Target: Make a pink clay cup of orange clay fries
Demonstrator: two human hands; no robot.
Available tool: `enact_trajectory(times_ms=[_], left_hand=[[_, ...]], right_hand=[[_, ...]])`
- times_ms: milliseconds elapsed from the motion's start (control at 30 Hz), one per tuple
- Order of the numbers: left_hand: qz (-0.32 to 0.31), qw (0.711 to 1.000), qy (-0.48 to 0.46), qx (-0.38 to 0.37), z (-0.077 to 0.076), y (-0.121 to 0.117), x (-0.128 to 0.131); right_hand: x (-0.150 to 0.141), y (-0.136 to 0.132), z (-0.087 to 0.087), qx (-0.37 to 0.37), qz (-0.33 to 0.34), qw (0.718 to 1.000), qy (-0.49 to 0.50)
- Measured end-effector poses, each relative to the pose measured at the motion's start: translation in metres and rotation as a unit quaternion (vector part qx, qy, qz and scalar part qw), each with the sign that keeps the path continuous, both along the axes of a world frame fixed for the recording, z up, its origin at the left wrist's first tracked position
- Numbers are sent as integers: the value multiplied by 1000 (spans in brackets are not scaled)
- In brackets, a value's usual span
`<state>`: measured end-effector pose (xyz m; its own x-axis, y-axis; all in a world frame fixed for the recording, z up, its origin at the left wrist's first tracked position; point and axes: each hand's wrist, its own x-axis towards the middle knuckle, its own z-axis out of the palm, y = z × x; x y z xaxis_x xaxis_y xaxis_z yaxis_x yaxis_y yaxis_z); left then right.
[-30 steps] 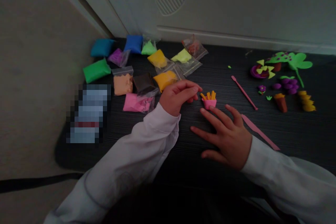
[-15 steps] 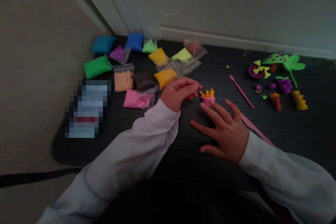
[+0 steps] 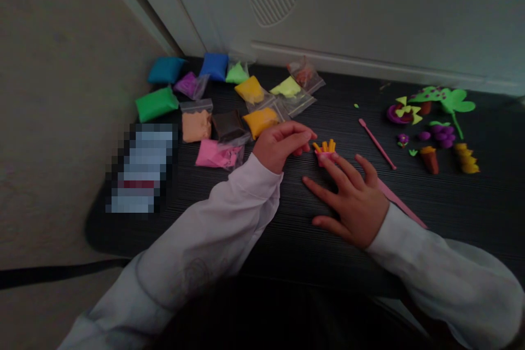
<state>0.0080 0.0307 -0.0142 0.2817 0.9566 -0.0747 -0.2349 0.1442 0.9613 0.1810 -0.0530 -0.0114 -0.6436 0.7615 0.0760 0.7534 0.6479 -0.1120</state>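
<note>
On the dark table stands a small clay model of french fries (image 3: 325, 147), yellow sticks in a pink holder. My right hand (image 3: 356, 202) is open, its fingers spread. One or two of its fingertips reach the pink holder and cover part of it. Just left of the model is my left hand (image 3: 281, 145), thumb against the index finger and the other fingers curled beneath. Whatever those fingers may hold is hidden. A pink modelling knife (image 3: 402, 203) lies partly behind the right hand, and a thin pink modelling tool (image 3: 377, 143) lies beyond it.
Several bags of coloured clay, such as a green one (image 3: 157, 104) and a pink one (image 3: 213, 153), cover the back left. A phone (image 3: 141, 167), blurred out, lies at the left edge. Finished clay pieces, including purple grapes (image 3: 444, 134) and a yellow piece (image 3: 466, 158), sit at right.
My right hand has shifted slightly, its fingertips now further over the pink holder. The left hand keeps its pose. The whole view has moved a little.
</note>
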Motion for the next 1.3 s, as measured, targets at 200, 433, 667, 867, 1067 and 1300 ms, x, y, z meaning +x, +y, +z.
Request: enact_trajectory(times_ms=[200, 433, 667, 867, 1067, 1300], left_hand=[[-1, 1000, 6, -1, -1, 1, 0], [3, 1000, 11, -8, 1, 1, 0], [-1, 1000, 2, -4, -2, 1, -1], [6, 1000, 5, 4, -2, 1, -1], [11, 1000, 9, 6, 2, 0, 0], [15, 1000, 5, 7, 3, -1, 0]], right_hand=[[7, 4, -2, 22, -15, 998, 50], [11, 7, 8, 36, -75, 983, 162], [-14, 4, 6, 48, -135, 978, 151], [-23, 5, 5, 62, -157, 976, 135], [-26, 5, 3, 62, -155, 978, 121], [-27, 7, 2, 60, -147, 981, 113]])
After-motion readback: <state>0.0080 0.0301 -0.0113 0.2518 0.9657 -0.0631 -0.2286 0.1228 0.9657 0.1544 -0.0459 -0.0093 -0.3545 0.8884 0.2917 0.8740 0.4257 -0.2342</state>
